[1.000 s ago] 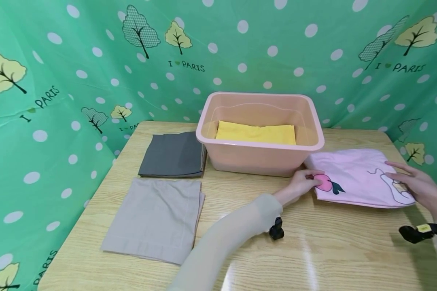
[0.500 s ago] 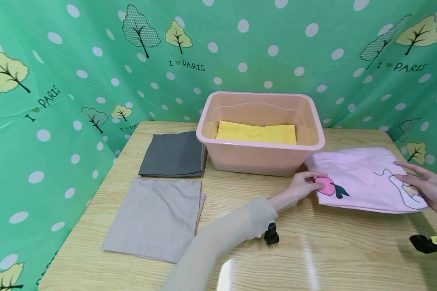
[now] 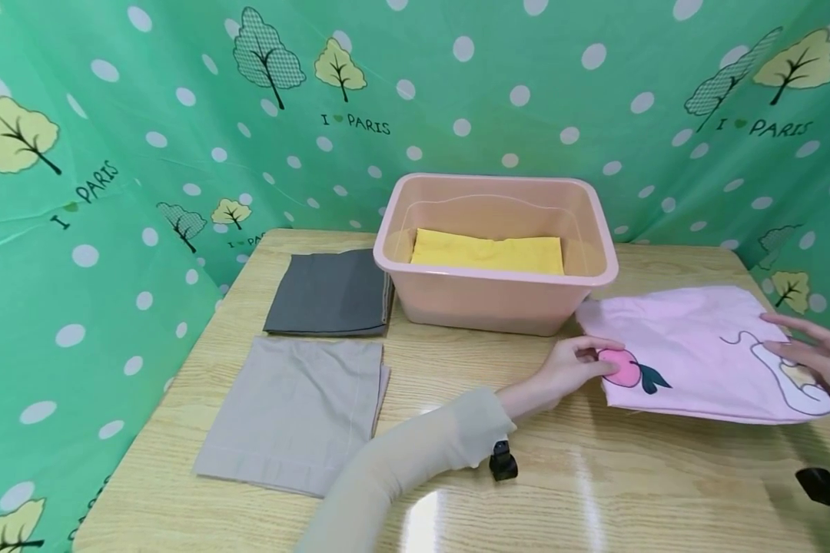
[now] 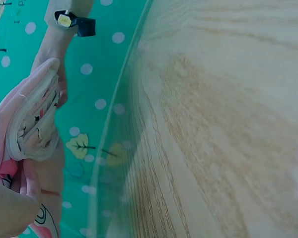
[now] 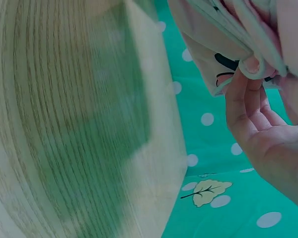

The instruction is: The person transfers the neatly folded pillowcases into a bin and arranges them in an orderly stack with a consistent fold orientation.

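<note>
A folded pink cloth [image 3: 698, 353], printed with a pink fruit and a white animal outline, is held up at the right of the table in the head view. My left hand [image 3: 570, 370] pinches its left side at the fruit, thumb on top. At the far end my right hand [image 3: 826, 361] grips the right side, fingers under the fold, partly cut off by the frame. The left wrist view shows the rolled layers of the cloth [image 4: 37, 121] end-on, above the table's surface. In the right wrist view, fingertips of the right hand [image 5: 265, 129] press into the lower folds.
A pink plastic bin [image 3: 494, 303] with a folded yellow cloth [image 3: 487, 253] inside stands at the back middle. Left of it lie a folded dark grey cloth [image 3: 328, 296] and a light grey cloth [image 3: 293, 415]. Green dotted fabric [image 3: 456, 100] hangs behind the wooden table [image 3: 560, 484].
Both hands have drawn the pink cloth nearer to the person and slightly right, its front edge lower in the head view. The bin and the other cloths stay put.
</note>
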Motion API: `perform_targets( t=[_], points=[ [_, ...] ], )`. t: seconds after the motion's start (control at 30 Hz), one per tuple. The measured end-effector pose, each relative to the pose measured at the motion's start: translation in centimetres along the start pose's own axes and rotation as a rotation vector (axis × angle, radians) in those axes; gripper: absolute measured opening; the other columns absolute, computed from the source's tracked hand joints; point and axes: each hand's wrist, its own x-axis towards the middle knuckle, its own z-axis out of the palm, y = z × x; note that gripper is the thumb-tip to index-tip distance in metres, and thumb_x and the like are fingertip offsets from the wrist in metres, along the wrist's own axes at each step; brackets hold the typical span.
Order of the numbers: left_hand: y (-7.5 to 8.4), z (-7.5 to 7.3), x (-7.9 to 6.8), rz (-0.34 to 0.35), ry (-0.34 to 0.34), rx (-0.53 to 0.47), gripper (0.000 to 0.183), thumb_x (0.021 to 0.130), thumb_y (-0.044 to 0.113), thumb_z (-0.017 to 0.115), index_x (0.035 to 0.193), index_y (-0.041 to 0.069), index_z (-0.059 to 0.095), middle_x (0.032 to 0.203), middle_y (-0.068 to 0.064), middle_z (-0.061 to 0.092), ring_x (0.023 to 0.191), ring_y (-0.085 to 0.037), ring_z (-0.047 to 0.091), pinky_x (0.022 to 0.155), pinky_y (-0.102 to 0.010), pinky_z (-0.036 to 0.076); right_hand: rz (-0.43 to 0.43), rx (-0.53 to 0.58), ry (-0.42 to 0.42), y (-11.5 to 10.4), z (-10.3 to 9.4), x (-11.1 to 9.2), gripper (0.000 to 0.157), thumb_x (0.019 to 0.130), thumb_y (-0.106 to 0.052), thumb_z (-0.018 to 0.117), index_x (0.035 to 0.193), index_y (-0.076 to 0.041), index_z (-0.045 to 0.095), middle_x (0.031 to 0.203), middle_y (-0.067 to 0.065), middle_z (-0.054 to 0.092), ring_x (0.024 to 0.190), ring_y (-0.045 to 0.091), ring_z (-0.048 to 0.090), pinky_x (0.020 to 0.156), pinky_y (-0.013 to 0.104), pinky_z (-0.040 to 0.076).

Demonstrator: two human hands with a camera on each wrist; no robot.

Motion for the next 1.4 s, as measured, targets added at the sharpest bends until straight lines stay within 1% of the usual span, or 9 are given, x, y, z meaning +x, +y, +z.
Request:
perform_targets(
  t=[0.17,0.3,0.4,0.57,0.7,0.83,0.93,1.17,1.4],
  points=[
    [0.1,0.0,-0.8,0.007,-0.017,-0.034,0.027,0.074,-0.003,0.067,0.100,0.003,0.067,0.086,0.014,0.060,0.063,0.002,0.047,0.054,-0.011,0.038,-0.063,0.059,0.010,-0.1,0.0,-0.9,0.039,0.089,-0.015,0.053,0.112,-0.046,0.045,0.078,-0.020,0.060,0.055,0.015,0.060,0.043,0.030,0.047],
    [0.4,-0.1,-1.8,0.018,-0.036,-0.042,0.028,0.074,-0.004,0.066,0.101,0.002,0.066,0.092,0.012,0.062,0.068,0.003,0.051,0.059,-0.011,0.042,-0.161,-0.010,0.006,-0.4,0.0,-1.6,0.043,0.089,-0.010,0.051,0.114,-0.045,0.045,0.081,-0.023,0.059,0.054,0.014,0.059,0.040,0.028,0.045],
    [0.8,-0.1,-2.6,0.027,-0.048,-0.040,0.028,0.073,-0.005,0.066,0.101,0.001,0.065,0.093,0.011,0.062,0.069,0.003,0.052,0.061,-0.011,0.043,-0.191,-0.076,-0.003,-0.7,0.1,-2.1,0.045,0.090,-0.010,0.049,0.118,-0.044,0.043,0.082,-0.024,0.058,0.053,0.016,0.059,0.039,0.029,0.044],
    [1.1,-0.5,-3.8,0.025,-0.073,-0.045,0.028,0.074,-0.005,0.065,0.101,0.001,0.065,0.090,0.016,0.059,0.067,0.003,0.052,0.059,-0.011,0.043,-0.185,-0.065,-0.030,-1.2,0.4,-2.7,0.047,0.091,-0.007,0.048,0.119,-0.044,0.042,0.082,-0.022,0.059,0.054,0.019,0.060,0.039,0.031,0.046],
    [1.2,-1.0,-4.6,0.026,-0.091,-0.068,0.028,0.074,-0.005,0.064,0.102,-0.001,0.063,0.090,0.016,0.058,0.068,0.003,0.053,0.059,-0.011,0.043,-0.228,0.046,-0.070,-1.4,1.1,-3.1,0.050,0.089,0.002,0.046,0.119,-0.038,0.047,0.084,-0.017,0.062,0.055,0.018,0.061,0.039,0.031,0.046],
    [1.4,-1.6,-5.4,0.037,-0.099,-0.068,0.028,0.075,-0.004,0.064,0.103,-0.001,0.063,0.088,0.015,0.058,0.067,0.003,0.052,0.059,-0.010,0.043,-0.270,0.221,-0.148,-1.4,1.8,-3.4,0.052,0.087,0.010,0.044,0.119,-0.030,0.053,0.090,-0.012,0.063,0.059,0.019,0.062,0.039,0.031,0.047],
    [1.6,-2.1,-5.9,0.056,-0.110,-0.040,0.028,0.076,-0.003,0.064,0.103,0.000,0.062,0.089,0.014,0.057,0.067,0.002,0.051,0.058,-0.011,0.042,-0.296,0.261,-0.177,-1.4,2.2,-3.6,0.053,0.086,0.014,0.042,0.118,-0.026,0.055,0.094,-0.013,0.062,0.062,0.017,0.062,0.040,0.031,0.047],
    [2.1,-3.1,-6.9,0.120,-0.142,0.036,0.029,0.077,-0.001,0.063,0.106,0.000,0.060,0.089,0.008,0.054,0.064,0.002,0.047,0.056,-0.011,0.039,-0.291,0.078,-0.126,-1.8,2.8,-3.9,0.055,0.084,0.014,0.046,0.115,-0.030,0.056,0.095,-0.020,0.057,0.071,0.006,0.060,0.045,0.029,0.049],
    [2.4,-4.0,-8.0,0.130,-0.136,0.082,0.030,0.078,0.002,0.064,0.107,0.002,0.060,0.101,0.006,0.057,0.072,0.002,0.050,0.065,-0.013,0.043,-0.298,-0.075,-0.095,-2.4,3.9,-4.3,0.058,0.083,0.013,0.049,0.114,-0.036,0.052,0.096,-0.026,0.052,0.072,0.001,0.058,0.050,0.025,0.049]
  ],
)
